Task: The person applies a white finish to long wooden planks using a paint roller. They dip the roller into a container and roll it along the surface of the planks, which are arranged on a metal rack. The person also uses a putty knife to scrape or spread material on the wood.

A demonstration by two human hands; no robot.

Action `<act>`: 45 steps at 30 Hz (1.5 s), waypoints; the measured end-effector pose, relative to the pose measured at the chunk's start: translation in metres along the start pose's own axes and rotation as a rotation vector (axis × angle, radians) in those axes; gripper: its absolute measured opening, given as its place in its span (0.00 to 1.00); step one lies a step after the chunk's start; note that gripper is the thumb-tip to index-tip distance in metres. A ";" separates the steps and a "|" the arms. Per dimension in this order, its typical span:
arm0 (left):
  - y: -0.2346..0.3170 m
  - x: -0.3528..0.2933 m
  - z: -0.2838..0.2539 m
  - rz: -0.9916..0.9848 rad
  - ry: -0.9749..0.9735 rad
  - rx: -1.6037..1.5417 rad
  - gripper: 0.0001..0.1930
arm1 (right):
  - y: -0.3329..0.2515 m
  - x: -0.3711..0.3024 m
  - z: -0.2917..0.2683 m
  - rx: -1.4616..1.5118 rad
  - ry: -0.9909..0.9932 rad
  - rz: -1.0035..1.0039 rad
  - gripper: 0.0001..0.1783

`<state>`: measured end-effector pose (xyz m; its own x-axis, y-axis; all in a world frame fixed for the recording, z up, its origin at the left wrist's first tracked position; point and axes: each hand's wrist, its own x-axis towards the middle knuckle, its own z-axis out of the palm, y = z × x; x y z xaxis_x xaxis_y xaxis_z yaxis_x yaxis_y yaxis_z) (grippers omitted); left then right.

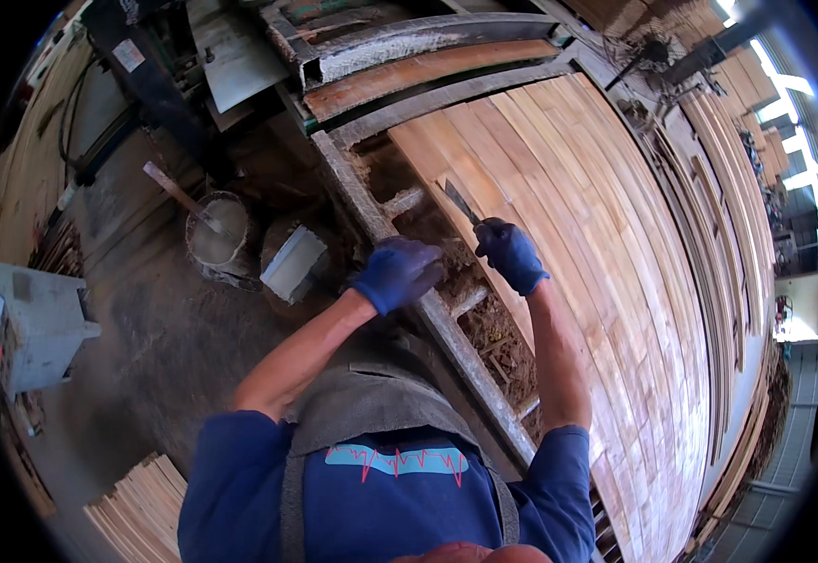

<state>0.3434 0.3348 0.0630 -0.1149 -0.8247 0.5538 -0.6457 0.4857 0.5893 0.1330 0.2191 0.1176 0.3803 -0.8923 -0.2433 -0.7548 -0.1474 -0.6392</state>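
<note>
Head view: your right hand (512, 255)?
— Knife (460, 201) grasped, blade over wooden panel (578, 216), near its left edge.
— Your left hand (398, 274)?
— Above frame rail (353, 190), grip unclear; rail-to-panel room open between bars (470, 300).

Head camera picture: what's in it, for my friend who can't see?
A blue-gloved right hand holds a bladed tool over long wooden strips. The gloved left hand is by a metal frame; farther left stands a bucket with a stick in it.
</note>
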 end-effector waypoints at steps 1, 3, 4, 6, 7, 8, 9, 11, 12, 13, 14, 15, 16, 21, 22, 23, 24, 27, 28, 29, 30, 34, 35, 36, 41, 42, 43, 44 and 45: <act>-0.001 0.002 0.010 -0.026 -0.015 -0.008 0.11 | 0.000 0.005 -0.003 0.015 -0.056 0.019 0.20; -0.007 0.002 0.030 -0.084 -0.051 -0.024 0.09 | 0.007 0.017 -0.005 0.001 -0.089 0.002 0.20; -0.012 0.000 0.040 -0.100 -0.026 0.002 0.07 | 0.009 0.023 -0.006 -0.006 -0.106 -0.008 0.21; -0.005 0.004 0.048 -0.154 -0.046 0.107 0.06 | 0.011 0.027 -0.009 -0.065 -0.101 -0.017 0.21; -0.003 0.005 0.049 -0.180 -0.057 0.158 0.06 | 0.011 0.028 -0.011 -0.095 -0.096 -0.020 0.21; -0.002 0.006 0.052 -0.178 -0.041 0.179 0.06 | 0.011 0.029 -0.013 -0.100 -0.106 -0.032 0.21; -0.002 0.006 0.053 -0.176 -0.026 0.199 0.06 | 0.010 0.030 -0.015 -0.105 -0.115 -0.043 0.20; -0.002 0.007 0.055 -0.172 0.000 0.221 0.07 | 0.015 0.032 -0.013 -0.126 -0.095 -0.069 0.20; -0.001 0.007 0.056 -0.171 0.010 0.224 0.07 | 0.019 0.032 -0.009 -0.140 -0.065 -0.085 0.20; -0.001 0.007 0.056 -0.169 0.021 0.227 0.07 | 0.022 0.032 -0.007 -0.155 -0.036 -0.100 0.19; -0.001 0.007 0.056 -0.171 0.026 0.229 0.07 | 0.023 0.032 -0.007 -0.153 -0.044 -0.093 0.19; -0.001 0.007 0.055 -0.172 0.031 0.232 0.07 | 0.022 0.032 -0.007 -0.150 -0.052 -0.087 0.19; 0.000 0.007 0.055 -0.174 0.036 0.234 0.07 | 0.022 0.033 -0.008 -0.148 -0.060 -0.080 0.19; -0.002 0.007 0.054 -0.177 0.039 0.208 0.08 | 0.019 0.035 -0.007 -0.128 -0.077 -0.076 0.18; -0.002 0.006 0.054 -0.176 0.041 0.209 0.08 | 0.019 0.034 -0.005 -0.151 -0.069 -0.085 0.18; -0.002 0.007 0.055 -0.177 0.036 0.217 0.08 | 0.020 0.035 -0.005 -0.246 -0.041 -0.110 0.18; -0.002 0.007 0.055 -0.179 0.029 0.224 0.08 | 0.019 0.035 -0.002 -0.341 -0.012 -0.136 0.18; -0.002 0.007 0.057 -0.173 0.049 0.228 0.08 | 0.019 0.039 0.007 -0.447 0.009 -0.210 0.16; -0.001 0.007 0.058 -0.169 0.061 0.225 0.08 | 0.026 0.043 0.012 -0.413 0.012 -0.219 0.16; -0.003 0.007 0.058 -0.169 0.056 0.219 0.08 | 0.028 0.047 0.015 -0.377 0.016 -0.234 0.16; -0.003 0.007 0.057 -0.168 0.051 0.213 0.08 | 0.033 0.049 0.009 0.030 -0.118 -0.138 0.18; -0.003 0.007 0.057 -0.189 0.032 0.215 0.08 | 0.041 0.050 0.001 0.519 -0.298 0.030 0.19; -0.003 0.007 0.056 -0.183 0.034 0.213 0.08 | 0.045 0.051 0.000 0.543 -0.305 0.001 0.20; -0.003 0.007 0.055 -0.178 0.037 0.210 0.08 | 0.048 0.052 0.000 0.566 -0.312 -0.029 0.21; 0.000 0.008 0.054 -0.183 0.054 0.203 0.07 | 0.057 0.046 0.008 0.785 -0.364 0.157 0.22; 0.000 0.009 0.054 -0.175 0.071 0.207 0.07 | 0.058 0.045 0.009 0.798 -0.363 0.151 0.22; 0.001 0.009 0.055 -0.167 0.088 0.210 0.06 | 0.060 0.044 0.009 0.812 -0.362 0.146 0.22; 0.001 0.010 0.054 -0.183 0.048 0.216 0.07 | 0.064 0.044 0.010 0.803 -0.369 0.107 0.21; 0.001 0.010 0.053 -0.197 0.007 0.220 0.08 | 0.069 0.044 0.010 0.795 -0.375 0.068 0.20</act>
<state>0.3016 0.3114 0.0376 0.0338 -0.8945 0.4457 -0.8035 0.2409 0.5444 0.1028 0.1738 0.0551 0.6038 -0.6690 -0.4334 -0.2396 0.3663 -0.8991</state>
